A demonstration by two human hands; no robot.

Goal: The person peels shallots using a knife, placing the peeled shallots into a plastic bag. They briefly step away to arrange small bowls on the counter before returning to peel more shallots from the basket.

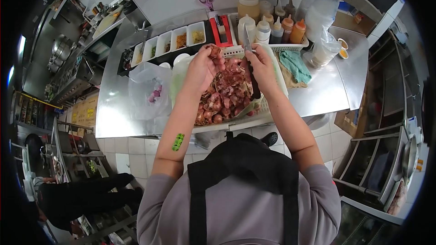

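Note:
Between the fingers of my left hand is a reddish shallot, held above the basket's back left part. My right hand is closed on a knife; its blade points up and away, and a dark handle runs down beneath the palm. Below both hands, a pale basket holds a heap of unpeeled shallots and loose skins. Left of it, a clear plastic container has a few peeled purple shallots inside.
Behind the basket stand a tray of white spice tubs, a red holder and squeeze bottles. A teal cloth lies to the right on the steel table. Another person in dark clothes is at the lower left.

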